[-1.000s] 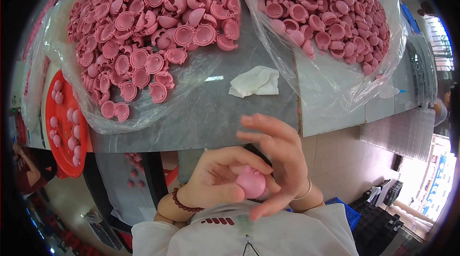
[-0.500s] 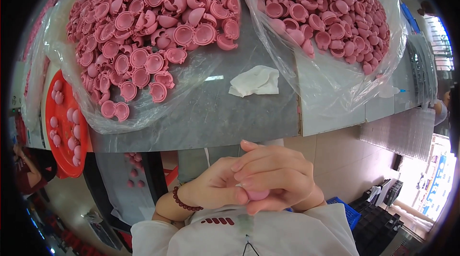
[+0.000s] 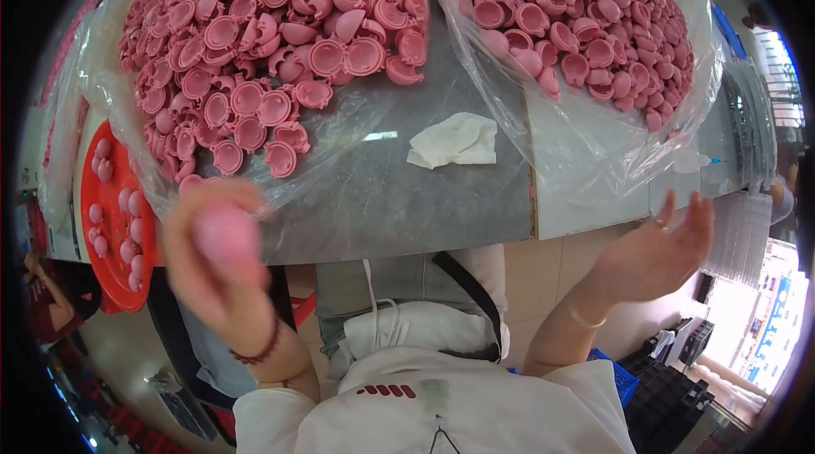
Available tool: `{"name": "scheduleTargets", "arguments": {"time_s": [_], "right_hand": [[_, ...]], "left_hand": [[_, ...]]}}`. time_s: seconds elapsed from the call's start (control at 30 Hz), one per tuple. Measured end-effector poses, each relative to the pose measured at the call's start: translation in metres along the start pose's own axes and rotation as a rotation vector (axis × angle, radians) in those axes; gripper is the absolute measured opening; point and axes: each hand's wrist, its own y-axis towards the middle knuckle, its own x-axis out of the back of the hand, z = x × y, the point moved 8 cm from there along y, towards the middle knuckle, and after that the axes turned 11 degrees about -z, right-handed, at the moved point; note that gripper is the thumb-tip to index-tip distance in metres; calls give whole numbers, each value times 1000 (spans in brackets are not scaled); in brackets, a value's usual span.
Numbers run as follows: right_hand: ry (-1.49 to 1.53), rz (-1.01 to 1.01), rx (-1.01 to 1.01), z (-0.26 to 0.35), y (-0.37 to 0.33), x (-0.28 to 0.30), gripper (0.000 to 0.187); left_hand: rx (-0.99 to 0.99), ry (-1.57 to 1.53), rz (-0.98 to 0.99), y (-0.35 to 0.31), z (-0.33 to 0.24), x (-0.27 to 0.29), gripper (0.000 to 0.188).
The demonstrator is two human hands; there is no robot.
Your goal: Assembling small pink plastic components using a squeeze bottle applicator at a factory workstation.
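A round pink plastic ball (image 3: 229, 236) rests in my left hand (image 3: 191, 263), whose fingers curl round it; both are smeared by motion. They are in front of the table's left edge, near the red tray (image 3: 110, 284) with several pink balls (image 3: 134, 203) on it. My right hand (image 3: 658, 254) holds nothing, its fingers stretched out and apart, beyond the table's front edge at the right. On the table, a heap of pink plastic shells with hinged halves (image 3: 272, 46) lies at the left on clear plastic sheeting. At the right is another heap of pink half shells (image 3: 586, 21).
A crumpled white cloth (image 3: 454, 140) lies mid-table on the grey top (image 3: 373, 216). Clear plastic sheeting (image 3: 586, 157) spreads under the right heap. A clear bottle with a blue tip (image 3: 692, 162) and stacked clear trays (image 3: 751, 131) stand at the right. Another person's arm (image 3: 53, 297) shows far left.
Both hands were together round a pink ball in front of my chest. They have parted: the left moved up and left with the ball, the right moved up and right, without it.
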Motion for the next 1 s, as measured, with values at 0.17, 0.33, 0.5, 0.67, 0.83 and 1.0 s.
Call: {"name": "scheduleTargets", "arguments": {"time_s": [0.17, 0.33, 0.5, 0.67, 0.83, 1.0], "right_hand": [[-809, -40, 163, -79, 66, 49, 57], [-715, 135, -41, -112, 67, 49, 66], [-646, 229, -187, -140, 82, 49, 60], [-769, 430, -272, -152, 103, 40, 44], [-428, 228, -83, -82, 71, 0, 35], [-278, 370, 23, -32, 2, -29, 41]], "left_hand": [[-6, 845, -108, 56, 65, 123, 31], [103, 947, -118, 53, 72, 112, 34], [57, 1122, -268, 57, 73, 154, 37], [-61, 1530, -163, 76, 91, 182, 38], [-125, 674, -285, 61, 17, 80, 44], [-443, 860, 364, 20, 2, -70, 42]]}}
